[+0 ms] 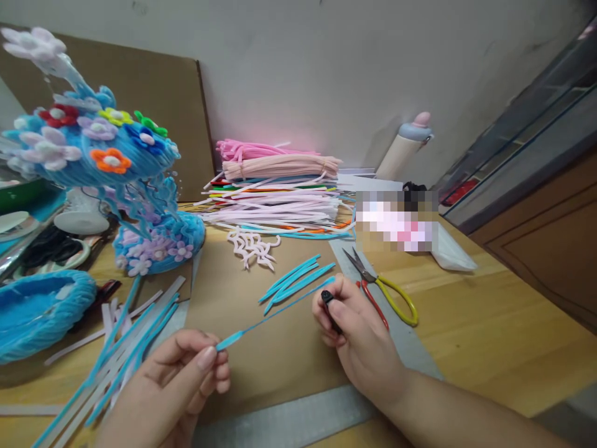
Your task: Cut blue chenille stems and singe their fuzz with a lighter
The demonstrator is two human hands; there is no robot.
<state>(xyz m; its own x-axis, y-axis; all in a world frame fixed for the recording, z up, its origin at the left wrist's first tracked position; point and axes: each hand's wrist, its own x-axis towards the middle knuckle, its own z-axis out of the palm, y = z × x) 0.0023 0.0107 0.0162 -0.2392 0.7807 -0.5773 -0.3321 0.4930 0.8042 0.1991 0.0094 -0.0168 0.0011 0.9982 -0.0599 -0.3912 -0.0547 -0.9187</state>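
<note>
A blue pipe cleaner stretches between my hands over the brown board. Its middle is thin and bare of fuzz, while the part by my left fingers is fluffy. My left hand pinches the near end between thumb and fingers. Closed around a small black tool, my right hand is at the far end of the strand; the tool's kind is mostly hidden. Several short blue pipe cleaner pieces, tapered at the tips, lie just beyond. Behind them rests a pile of bent pale pink pieces.
Scissors with yellow and red handles lie right of the board. Pipe cleaner bundles are stacked at the wall. A flower-covered blue craft stands left, above a blue fuzzy basket and loose strips. A bottle stands behind.
</note>
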